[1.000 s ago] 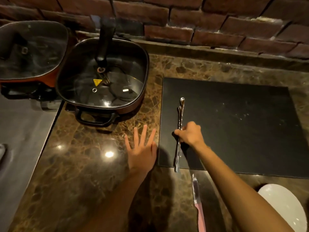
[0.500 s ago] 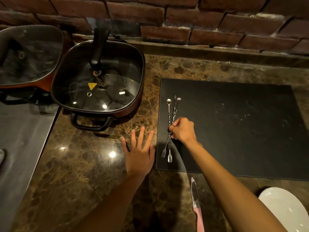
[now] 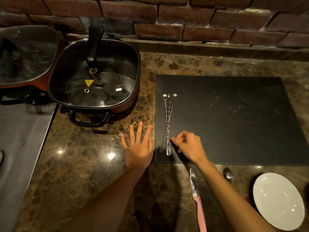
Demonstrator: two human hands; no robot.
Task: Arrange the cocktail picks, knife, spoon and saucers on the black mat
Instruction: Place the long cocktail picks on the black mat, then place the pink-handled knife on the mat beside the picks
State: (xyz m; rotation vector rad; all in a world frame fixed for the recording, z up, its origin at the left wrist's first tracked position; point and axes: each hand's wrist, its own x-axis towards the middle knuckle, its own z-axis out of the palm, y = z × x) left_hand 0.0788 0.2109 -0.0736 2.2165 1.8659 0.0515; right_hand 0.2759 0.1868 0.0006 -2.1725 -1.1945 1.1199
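Covering most of the view, polished brown marble counter (image 3: 87, 164), glossy, veined. Rectangular matte black mat (image 3: 234, 118) lies flat on it. Round white saucer (image 3: 278, 200) and small metal spoon (image 3: 228, 174) sit off the mat near its front edge; pink-handled knife (image 3: 198, 200) too. Three thin twisted-steel cocktail picks (image 3: 168, 121) lie bunched at the mat's left edge, fork tips crossing. Left hand (image 3: 138, 148) flat on counter, fingers spread. Right hand (image 3: 189, 146) loosely curled, fingertips beside the fork ends, gripping nothing.

Left hand (image 3: 138, 146) lies flat (fingers spread); right hand (image 3: 189, 145) loosely curled.
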